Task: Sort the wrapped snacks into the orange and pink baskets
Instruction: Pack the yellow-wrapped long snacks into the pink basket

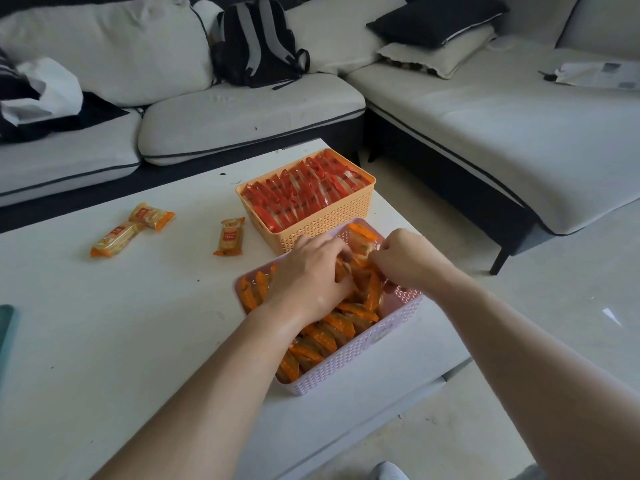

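Observation:
The pink basket (360, 355) stands near the table's right edge, packed with orange-wrapped snacks (332, 332) standing on edge. Both hands are inside it. My left hand (311, 275) presses among the packets with its fingers curled around some of them. My right hand (405, 259) pinches packets at the basket's far end. Just behind, the orange basket (329, 216) is full of red-wrapped snacks (298, 194) in rows. Three orange-wrapped snacks lie loose on the table: one (229, 236) left of the orange basket, two more (151, 216) (112, 240) farther left.
The white table (121, 323) ends close to the right of both baskets. A dark green object (6, 327) pokes in at the left edge. A white sofa (242, 116) with a black backpack (258, 43) and cushions runs behind and to the right.

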Demonstrator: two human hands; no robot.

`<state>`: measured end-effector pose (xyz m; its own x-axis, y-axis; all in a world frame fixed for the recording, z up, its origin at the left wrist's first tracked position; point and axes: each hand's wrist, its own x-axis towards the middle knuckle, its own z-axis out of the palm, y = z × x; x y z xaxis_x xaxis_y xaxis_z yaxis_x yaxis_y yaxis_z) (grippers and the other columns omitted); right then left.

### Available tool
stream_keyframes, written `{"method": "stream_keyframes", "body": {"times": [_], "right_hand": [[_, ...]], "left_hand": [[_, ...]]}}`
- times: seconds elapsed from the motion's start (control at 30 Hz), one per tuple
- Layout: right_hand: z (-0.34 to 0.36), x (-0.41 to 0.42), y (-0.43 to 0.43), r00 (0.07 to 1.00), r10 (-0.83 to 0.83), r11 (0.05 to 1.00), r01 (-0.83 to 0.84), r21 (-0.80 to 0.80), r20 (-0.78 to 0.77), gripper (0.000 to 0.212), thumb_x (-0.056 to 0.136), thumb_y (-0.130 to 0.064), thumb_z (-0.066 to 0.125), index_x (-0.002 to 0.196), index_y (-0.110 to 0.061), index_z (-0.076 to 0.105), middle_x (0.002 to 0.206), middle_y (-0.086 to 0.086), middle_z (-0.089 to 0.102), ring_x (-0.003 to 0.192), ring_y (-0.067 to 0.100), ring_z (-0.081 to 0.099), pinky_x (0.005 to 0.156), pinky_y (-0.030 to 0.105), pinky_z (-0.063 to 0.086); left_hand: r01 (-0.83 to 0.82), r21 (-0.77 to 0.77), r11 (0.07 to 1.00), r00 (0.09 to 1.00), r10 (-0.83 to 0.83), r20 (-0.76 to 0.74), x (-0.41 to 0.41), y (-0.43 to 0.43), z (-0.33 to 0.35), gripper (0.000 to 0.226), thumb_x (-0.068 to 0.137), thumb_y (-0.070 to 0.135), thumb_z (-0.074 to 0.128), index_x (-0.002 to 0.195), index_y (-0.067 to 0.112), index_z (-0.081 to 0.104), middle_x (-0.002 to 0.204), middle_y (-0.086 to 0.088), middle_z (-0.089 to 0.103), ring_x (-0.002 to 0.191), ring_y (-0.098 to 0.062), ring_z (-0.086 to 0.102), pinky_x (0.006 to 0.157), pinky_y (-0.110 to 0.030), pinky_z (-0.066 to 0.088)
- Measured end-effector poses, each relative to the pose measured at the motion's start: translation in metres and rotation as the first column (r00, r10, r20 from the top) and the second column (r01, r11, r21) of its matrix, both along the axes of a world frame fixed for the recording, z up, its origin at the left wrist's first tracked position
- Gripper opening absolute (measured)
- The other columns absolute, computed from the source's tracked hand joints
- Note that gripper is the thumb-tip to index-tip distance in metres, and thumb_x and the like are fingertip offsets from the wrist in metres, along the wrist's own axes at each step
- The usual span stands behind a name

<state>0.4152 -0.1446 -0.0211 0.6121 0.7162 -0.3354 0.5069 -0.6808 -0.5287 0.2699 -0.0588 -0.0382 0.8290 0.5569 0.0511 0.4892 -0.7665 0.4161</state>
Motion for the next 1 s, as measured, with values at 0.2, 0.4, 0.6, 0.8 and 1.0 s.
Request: {"method": "stream_keyframes", "body": {"times": [0.2,0.4,0.6,0.8,1.0], "right_hand": [[0.000,0.003,-0.001,0.973,0.202,0.967,-0.216,-0.132,-0.111,0.034,0.101,-0.011,0.040,0.095,-0.004,0.072,0.090,0.013,0.078,0.078,0.027,0.079,0.072,0.037,0.064],[0.007,0.011,-0.014,0.922,0.299,0.939,-0.330,-0.095,-0.244,0.026,0.097,-0.037,0.063,0.101,-0.013,0.074,0.094,0.001,0.078,0.082,0.013,0.077,0.079,0.028,0.062],[0.001,0.003,-0.013,0.893,0.420,0.896,-0.379,-0.232,0.162,0.024,0.087,-0.033,0.073,0.086,-0.009,0.075,0.081,0.007,0.073,0.066,0.017,0.058,0.067,0.033,0.057],[0.015,0.005,-0.017,0.901,0.387,0.917,-0.353,-0.185,0.196,0.025,0.082,-0.024,0.079,0.104,-0.013,0.078,0.095,0.006,0.077,0.083,0.022,0.074,0.079,0.035,0.065],[0.021,0.005,-0.017,0.930,0.367,0.920,-0.356,-0.167,0.038,0.034,0.092,-0.022,0.072,0.125,-0.016,0.069,0.110,0.000,0.072,0.095,0.019,0.070,0.087,0.031,0.061]], "left_hand": [[0.108,-0.033,0.994,0.994,-0.107,0.033,0.002,-0.002,-0.002,0.031,0.097,0.024,0.058,0.125,0.033,0.063,0.125,0.017,0.064,0.123,-0.016,0.047,0.094,-0.042,0.051],[0.079,-0.029,0.996,0.996,-0.078,0.031,0.005,0.000,-0.005,0.027,0.101,0.021,0.053,0.117,0.033,0.071,0.127,0.014,0.067,0.127,-0.016,0.047,0.101,-0.040,0.047],[0.078,-0.039,0.996,0.997,-0.077,0.013,0.007,0.001,-0.007,0.035,0.103,0.019,0.045,0.121,0.035,0.071,0.132,0.015,0.065,0.131,-0.015,0.044,0.105,-0.042,0.048],[0.040,-0.044,0.998,0.999,-0.040,0.001,0.006,0.003,-0.007,0.038,0.103,0.016,0.045,0.105,0.038,0.075,0.131,0.012,0.065,0.130,-0.015,0.046,0.103,-0.042,0.049],[0.050,-0.045,0.998,0.997,-0.048,0.057,0.010,-0.003,-0.001,0.038,0.104,0.014,0.045,0.096,0.032,0.077,0.130,0.012,0.066,0.127,-0.014,0.048,0.101,-0.038,0.046]]}}
